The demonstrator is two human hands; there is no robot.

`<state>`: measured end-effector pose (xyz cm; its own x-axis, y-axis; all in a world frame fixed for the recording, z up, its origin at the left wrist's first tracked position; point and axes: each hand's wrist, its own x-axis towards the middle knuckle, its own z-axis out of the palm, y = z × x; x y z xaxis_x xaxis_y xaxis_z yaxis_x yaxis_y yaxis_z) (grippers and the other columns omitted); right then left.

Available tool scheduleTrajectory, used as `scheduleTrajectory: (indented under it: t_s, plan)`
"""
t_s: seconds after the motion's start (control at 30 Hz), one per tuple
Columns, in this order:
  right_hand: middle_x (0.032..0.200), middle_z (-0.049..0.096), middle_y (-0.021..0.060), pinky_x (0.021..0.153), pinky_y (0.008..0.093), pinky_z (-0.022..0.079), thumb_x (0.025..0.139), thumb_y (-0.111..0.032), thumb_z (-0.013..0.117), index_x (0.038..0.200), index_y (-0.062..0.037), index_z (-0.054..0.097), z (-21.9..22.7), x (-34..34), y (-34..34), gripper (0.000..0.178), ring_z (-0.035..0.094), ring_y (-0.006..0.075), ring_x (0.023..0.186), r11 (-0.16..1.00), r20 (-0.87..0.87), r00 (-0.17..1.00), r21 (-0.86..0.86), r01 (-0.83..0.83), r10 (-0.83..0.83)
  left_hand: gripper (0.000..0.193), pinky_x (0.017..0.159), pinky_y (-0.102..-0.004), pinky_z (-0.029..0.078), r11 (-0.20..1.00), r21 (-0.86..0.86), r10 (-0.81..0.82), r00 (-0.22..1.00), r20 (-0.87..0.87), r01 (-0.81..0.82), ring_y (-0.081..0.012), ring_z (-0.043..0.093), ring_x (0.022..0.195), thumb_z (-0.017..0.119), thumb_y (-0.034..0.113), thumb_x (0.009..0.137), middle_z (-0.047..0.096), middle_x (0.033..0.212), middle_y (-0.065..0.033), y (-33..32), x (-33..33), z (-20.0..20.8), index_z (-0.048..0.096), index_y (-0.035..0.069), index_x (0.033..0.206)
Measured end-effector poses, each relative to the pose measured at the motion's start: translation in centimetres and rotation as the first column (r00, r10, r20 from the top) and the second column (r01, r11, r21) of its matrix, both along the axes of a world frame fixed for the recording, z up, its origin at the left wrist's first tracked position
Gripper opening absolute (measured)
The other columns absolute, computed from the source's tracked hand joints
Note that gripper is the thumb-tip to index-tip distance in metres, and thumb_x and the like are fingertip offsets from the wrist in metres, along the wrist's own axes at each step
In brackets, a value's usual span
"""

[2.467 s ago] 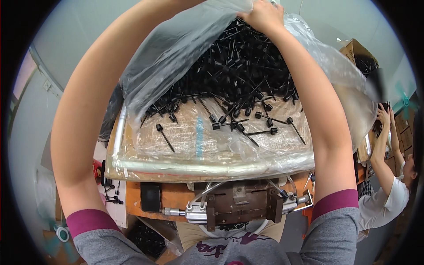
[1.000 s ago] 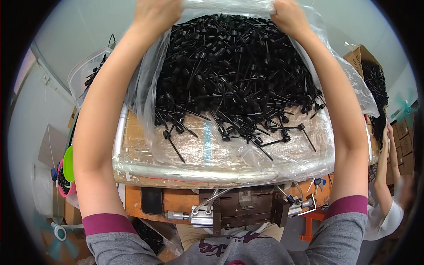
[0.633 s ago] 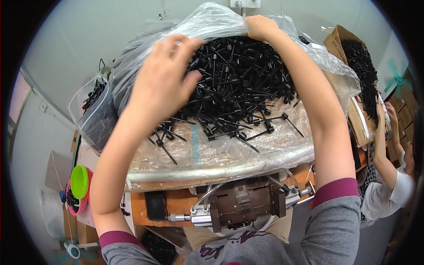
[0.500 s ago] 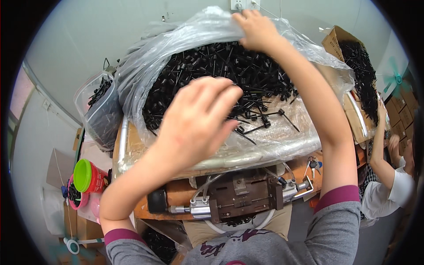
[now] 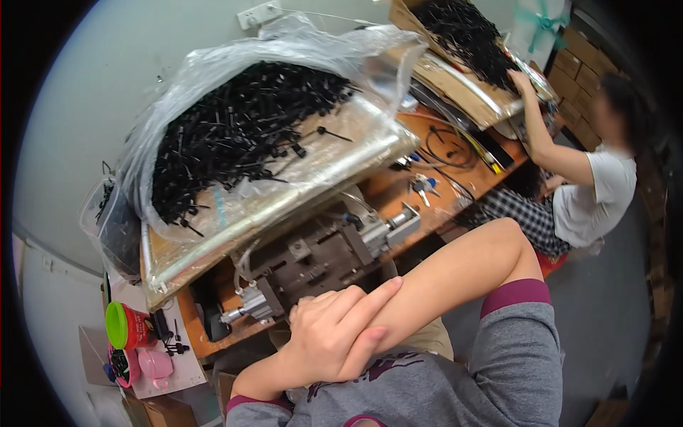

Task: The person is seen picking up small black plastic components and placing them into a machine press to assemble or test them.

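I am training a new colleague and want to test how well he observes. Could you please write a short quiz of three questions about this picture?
1. True or false: the left hand rests on the person's own right forearm.
2. What holds the heap of small black parts on the tilted tray?
A. a clear plastic bag
B. a metal bucket
C. a wooden crate
3. Fill in: the co-worker's hand reaches into a second heap of black parts lying on a ____ tray.

Key
1. True. The right hand itself is out of sight.
2. A
3. cardboard
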<state>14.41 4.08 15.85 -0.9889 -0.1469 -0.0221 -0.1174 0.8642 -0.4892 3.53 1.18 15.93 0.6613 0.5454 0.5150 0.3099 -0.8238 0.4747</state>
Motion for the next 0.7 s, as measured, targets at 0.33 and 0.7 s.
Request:
scheduleTrajectory:
  t_s: [0.33, 0.7]
  plan:
    - [0.109, 0.063, 0.0201, 0.09, 0.0415, 0.048, 0.091, -0.03, 0.059, 0.107, -0.0011, 0.061, -7.2, 3.9, -8.6, 0.033, 0.06, 0.0352, 0.101, 0.886, 0.143, 0.99, -0.457, 0.074, -0.009, 0.018, 0.063, -0.0322, 0.053, 0.968, 0.151, -0.247, 0.886, 0.392, 0.203, -0.0238, 0.062, 0.079, 0.072, 0.006, 0.074, 0.065, 0.091, -0.0093, -7.3, 2.5, -7.8, 0.074, 0.005, 0.093]
    - [0.104, 0.066, 0.017, 0.087, 0.0386, 0.051, 0.094, -0.03, 0.062, 0.122, -0.002, 0.056, -16.7, 9.6, -11.7, 0.04, 0.065, 0.0278, 0.098, 0.354, 0.316, 0.766, -0.744, 0.566, -0.56, 0.025, 0.069, -0.0347, 0.049, 0.897, -0.313, 0.315, 0.948, -0.041, -0.312, -0.0266, 0.06, 0.076, 0.079, 0.007, 0.068, 0.063, 0.087, -0.0083, -9.1, -2.5, -21.6, 0.066, 0.005, 0.09]
